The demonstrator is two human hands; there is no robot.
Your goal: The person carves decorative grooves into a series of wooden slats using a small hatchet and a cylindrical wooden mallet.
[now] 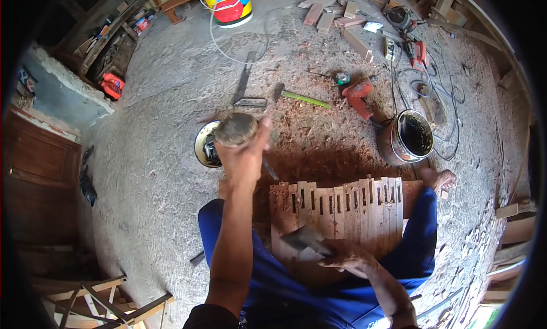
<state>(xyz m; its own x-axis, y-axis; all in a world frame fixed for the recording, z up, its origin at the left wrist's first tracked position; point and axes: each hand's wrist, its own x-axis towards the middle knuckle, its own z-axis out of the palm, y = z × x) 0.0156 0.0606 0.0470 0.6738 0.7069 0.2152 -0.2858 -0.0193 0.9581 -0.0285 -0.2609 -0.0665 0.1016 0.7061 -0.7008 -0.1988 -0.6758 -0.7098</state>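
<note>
My left hand (244, 161) is raised above the floor, wrapped round the thick, round-ended wooden handle (236, 129) of a chisel. A narrow metal blade (270, 170) shows beside that hand. Low in front of my body, my right hand (346, 255) grips a hammer with a blocky, dark head (305, 239); its handle is mostly hidden. Beneath it, between my legs, a row of wooden slats (359, 221) lies side by side, with dark slots cut near their far ends. Reddish wood dust covers the leftmost slats.
A tin of metal pieces (200, 152) stands just beyond my left hand. Ahead lie a framed metal tool (250, 103), a green strip (306, 99) and a red drill (358, 97). An open bucket (407, 138) and tangled cords stand right; wood offcuts (325, 22) lie farther back.
</note>
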